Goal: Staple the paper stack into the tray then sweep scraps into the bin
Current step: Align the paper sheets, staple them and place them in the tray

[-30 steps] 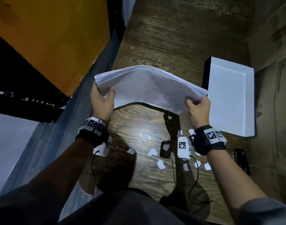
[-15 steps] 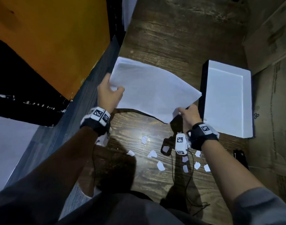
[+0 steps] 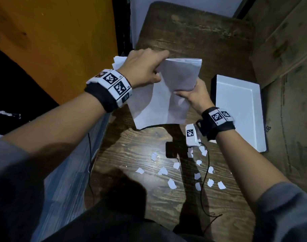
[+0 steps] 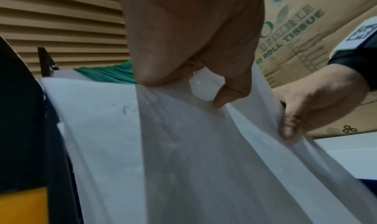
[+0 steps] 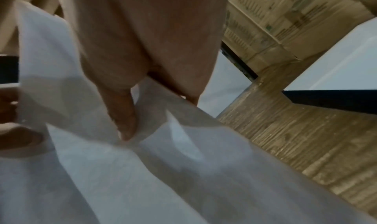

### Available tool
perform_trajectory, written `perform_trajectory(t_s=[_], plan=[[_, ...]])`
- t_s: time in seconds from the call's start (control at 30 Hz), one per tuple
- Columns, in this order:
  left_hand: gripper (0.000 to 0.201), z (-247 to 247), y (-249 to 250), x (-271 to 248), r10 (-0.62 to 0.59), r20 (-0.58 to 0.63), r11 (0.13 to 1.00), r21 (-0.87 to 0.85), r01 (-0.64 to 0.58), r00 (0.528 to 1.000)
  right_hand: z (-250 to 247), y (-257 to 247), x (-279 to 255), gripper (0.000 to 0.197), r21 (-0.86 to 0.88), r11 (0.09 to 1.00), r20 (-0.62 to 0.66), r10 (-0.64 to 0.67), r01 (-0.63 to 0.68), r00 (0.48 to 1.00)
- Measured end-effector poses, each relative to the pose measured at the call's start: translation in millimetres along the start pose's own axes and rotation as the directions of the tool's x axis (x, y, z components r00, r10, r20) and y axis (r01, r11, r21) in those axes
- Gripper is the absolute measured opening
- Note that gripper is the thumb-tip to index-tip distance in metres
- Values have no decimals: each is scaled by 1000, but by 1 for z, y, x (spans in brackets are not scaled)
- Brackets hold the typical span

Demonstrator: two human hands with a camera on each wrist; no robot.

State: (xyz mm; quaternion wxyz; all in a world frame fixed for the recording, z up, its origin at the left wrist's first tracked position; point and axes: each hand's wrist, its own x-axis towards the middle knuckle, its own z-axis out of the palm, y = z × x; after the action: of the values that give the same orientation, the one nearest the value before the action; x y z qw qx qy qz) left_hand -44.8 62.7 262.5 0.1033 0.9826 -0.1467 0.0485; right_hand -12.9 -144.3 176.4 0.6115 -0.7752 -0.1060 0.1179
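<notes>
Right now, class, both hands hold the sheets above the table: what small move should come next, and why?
Probably tap the paper stack on the table to square its edges. The left hand grips its top and the right hand its side; the sheets look fanned and uneven, so stapling now would likely bind them crooked.

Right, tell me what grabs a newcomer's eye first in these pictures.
First, the white paper stack, held above the dark wooden table by the left hand at its far edge and the right hand at its right side. Next, the small torn white paper scraps strewn on the table's near part, and the shallow white rectangular tray lying to the right.
</notes>
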Motion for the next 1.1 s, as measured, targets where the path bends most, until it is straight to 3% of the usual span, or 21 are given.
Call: perform_trajectory(t_s=[0.1, 0.17, 0.23, 0.3, 0.37, 0.43, 0.5, 0.63, 0.7, 0.87, 0.93, 1.1], plan=[[34, -9, -7, -9, -52, 58, 995, -85, 57, 997, 2, 4, -4, 21, -3, 999, -54, 54, -54, 997], [43, -9, -26, -22, -154, 76, 970, -180, 165, 985, -1, 8, -8, 21, -19, 997, -101, 69, -72, 992], [64, -1, -44, -42, -294, -37, 906, -329, 267, 955, -6, 10, -12, 22, -7, 996, -125, 83, -84, 989], [87, 15, -49, -62, -465, -112, 753, -572, 325, 878, -10, 9, -15, 21, 22, 997, -132, 77, -75, 988], [94, 36, -37, -75, -546, 34, 470, -815, 339, 837, -10, 6, -17, 23, 56, 997, -134, 65, -58, 989], [76, 54, -23, -77, -584, 138, 220, -922, 320, 800, -5, 0, -19, 24, 91, 995, -148, 44, -30, 988], [47, 61, -9, -72, -669, 112, 130, -956, 265, 735, 1, -5, -22, 25, 110, 994, -182, 2, 18, 983], [34, 73, 0, -68, -747, -45, 176, -975, 132, 663, 13, 1, -34, 27, 117, 992, -236, -15, 43, 972], [37, 79, 2, -73, -755, -31, 165, -976, 144, 655, 17, 9, -38, 34, 136, 991, -216, 32, -2, 976], [43, 92, 0, -80, -684, 94, 158, -949, 273, 723, 22, 18, -42, 43, 126, 991, -265, 84, -52, 961], [49, 91, -1, -78, -678, 85, 167, -949, 266, 730, 26, 17, -42, 43, 124, 991, -292, 82, -48, 953], [44, 85, -14, -77, -630, 49, 190, -958, 215, 775, 14, 19, -39, 39, 117, 992, -311, 84, -49, 947]])
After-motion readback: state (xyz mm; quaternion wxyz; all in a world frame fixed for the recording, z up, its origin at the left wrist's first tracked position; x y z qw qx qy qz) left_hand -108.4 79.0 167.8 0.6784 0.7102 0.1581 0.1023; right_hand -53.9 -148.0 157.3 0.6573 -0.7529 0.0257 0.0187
